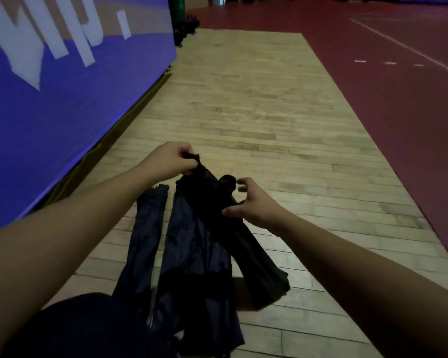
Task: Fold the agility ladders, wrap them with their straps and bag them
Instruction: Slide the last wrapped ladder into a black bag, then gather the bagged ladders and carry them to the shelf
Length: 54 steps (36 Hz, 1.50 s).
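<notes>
A long black bag (pixel 246 244) with something inside lies slanted on the wooden floor, its mouth end raised toward me. My left hand (pixel 172 160) pinches the black drawstring (pixel 194 156) at that mouth. Just right of the mouth, my right hand (pixel 248 202) hovers with fingers spread and curved, its thumb touching the bag's side. Two dark blue bags (pixel 192 244) lie flat on the floor to the left of the black one. No ladder is visible outside the bags.
A big blue padded block (pixel 70 99) with white letters stands along the left. The wooden strip (pixel 256 99) runs ahead, bordered on the right by red court floor (pixel 398 86). Dark gear (pixel 186 27) is piled at the far end. My knee (pixel 83 329) fills the lower left.
</notes>
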### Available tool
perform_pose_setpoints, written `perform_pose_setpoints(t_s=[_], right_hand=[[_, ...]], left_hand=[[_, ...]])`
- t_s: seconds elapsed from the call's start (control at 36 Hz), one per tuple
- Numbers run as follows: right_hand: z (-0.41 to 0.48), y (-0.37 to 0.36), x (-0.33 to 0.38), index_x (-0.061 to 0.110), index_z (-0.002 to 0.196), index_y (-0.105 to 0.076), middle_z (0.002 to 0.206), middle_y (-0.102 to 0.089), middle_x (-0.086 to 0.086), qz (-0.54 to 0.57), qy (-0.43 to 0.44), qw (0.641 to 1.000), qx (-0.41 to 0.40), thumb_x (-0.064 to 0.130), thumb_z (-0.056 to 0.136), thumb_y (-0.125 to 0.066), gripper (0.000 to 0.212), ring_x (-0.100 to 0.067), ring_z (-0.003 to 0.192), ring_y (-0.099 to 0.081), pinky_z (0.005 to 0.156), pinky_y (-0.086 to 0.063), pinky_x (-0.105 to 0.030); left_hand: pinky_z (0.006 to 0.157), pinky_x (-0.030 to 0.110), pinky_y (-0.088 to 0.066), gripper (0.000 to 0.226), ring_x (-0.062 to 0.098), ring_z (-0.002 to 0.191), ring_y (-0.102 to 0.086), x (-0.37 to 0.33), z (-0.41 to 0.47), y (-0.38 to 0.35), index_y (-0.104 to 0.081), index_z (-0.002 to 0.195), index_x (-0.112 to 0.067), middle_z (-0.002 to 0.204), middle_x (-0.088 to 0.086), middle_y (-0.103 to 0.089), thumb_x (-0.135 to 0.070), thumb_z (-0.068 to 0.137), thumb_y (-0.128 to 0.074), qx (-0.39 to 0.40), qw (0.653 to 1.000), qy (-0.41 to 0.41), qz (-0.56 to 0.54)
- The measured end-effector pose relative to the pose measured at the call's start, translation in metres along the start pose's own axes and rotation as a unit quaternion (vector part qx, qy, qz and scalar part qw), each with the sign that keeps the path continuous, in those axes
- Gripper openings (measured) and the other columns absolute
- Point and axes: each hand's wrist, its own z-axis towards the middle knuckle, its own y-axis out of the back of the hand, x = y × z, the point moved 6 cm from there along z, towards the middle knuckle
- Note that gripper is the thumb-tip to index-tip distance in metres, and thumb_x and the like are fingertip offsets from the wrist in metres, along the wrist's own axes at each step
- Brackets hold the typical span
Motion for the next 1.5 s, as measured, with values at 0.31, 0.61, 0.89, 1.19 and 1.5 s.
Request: perform_pose_setpoints(t_s=[0.31,0.61,0.89,1.19,1.5], right_hand=[[0.075,-0.104,-0.161,0.016,0.144,-0.043,0.134,-0.06,-0.008,-0.127,-0.127,0.983,0.024,0.027,0.082,-0.077,0.071,-0.031,0.118,-0.06,0.084,-0.049,-0.035],[0.127,-0.121,-0.221,0.014,0.115,-0.043,0.111,-0.061,-0.006,-0.016,-0.179,0.982,-0.058,0.029,0.09,-0.071,0.04,-0.028,0.097,-0.063,0.08,-0.052,-0.041],[0.134,-0.118,-0.278,0.009,0.134,-0.057,0.124,-0.068,-0.011,0.091,-0.232,0.962,-0.115,0.013,0.092,-0.069,0.043,-0.03,0.11,-0.066,0.1,-0.053,-0.049],[0.112,-0.168,-0.291,0.018,0.125,-0.05,0.122,-0.066,-0.005,0.14,-0.306,0.941,-0.036,0.011,0.071,-0.07,0.058,-0.026,0.108,-0.064,0.1,-0.053,-0.047],[0.102,-0.197,-0.273,0.048,0.146,-0.042,0.135,-0.061,0.016,0.228,-0.235,0.945,0.026,0.042,0.096,-0.06,0.054,-0.014,0.12,-0.061,0.108,-0.047,-0.042]], left_hand=[[0.066,0.018,-0.046,0.021,-0.001,0.068,-0.057,0.103,0.051,-0.024,-0.057,0.079,-0.019,0.073,-0.006,-0.059,-0.009,0.097,-0.062,-0.026,0.99,-0.068,-0.12],[0.101,0.035,-0.043,0.075,0.022,0.12,-0.053,0.307,0.044,-0.064,-0.013,0.157,-0.028,0.133,0.003,-0.051,-0.033,0.098,-0.06,-0.08,0.965,0.231,-0.1],[0.106,0.046,-0.045,0.091,0.036,0.131,-0.05,0.426,-0.023,-0.128,-0.02,0.158,-0.017,0.153,0.012,-0.043,-0.063,0.089,-0.06,-0.019,0.898,0.432,-0.085],[0.106,0.039,-0.047,0.121,0.02,0.118,-0.06,0.401,-0.016,-0.176,-0.036,0.152,-0.026,0.139,-0.002,-0.057,-0.083,0.053,-0.075,0.008,0.896,0.382,-0.225],[0.104,0.036,-0.05,0.113,0.014,0.114,-0.066,0.389,-0.005,-0.196,-0.046,0.147,-0.02,0.136,-0.002,-0.062,-0.076,0.056,-0.082,0.047,0.885,0.368,-0.28]])
